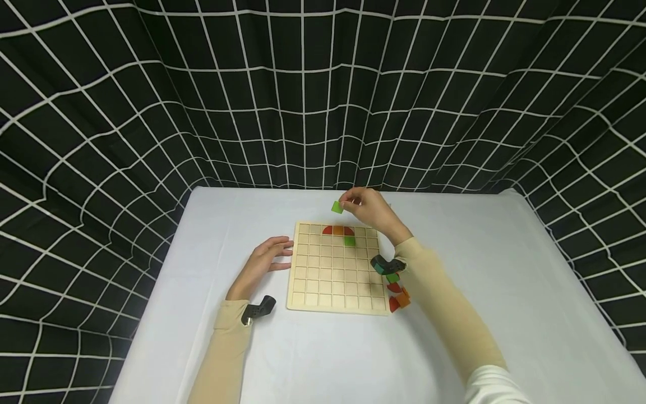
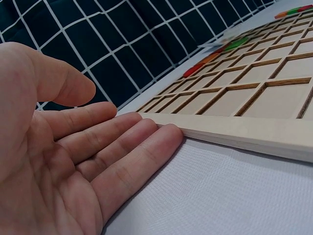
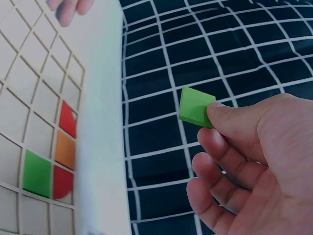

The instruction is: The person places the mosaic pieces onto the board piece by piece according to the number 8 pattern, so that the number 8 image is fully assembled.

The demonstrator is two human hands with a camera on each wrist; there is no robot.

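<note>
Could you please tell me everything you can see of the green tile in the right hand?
The green tile is a flat square, bright green, with straight edges and visible thickness; its material, perhaps painted wood, is uncertain. The right hand pinches it at one side, tilted in the air, beyond the far edge of the wooden board. Nothing else visibly touches it.

Lab-like recording booth: black white-gridded curtains (image 1: pixel 315 101) on three sides, white-clothed table (image 1: pixel 494 269), wrist cameras (image 1: pixel 261 308)
</note>
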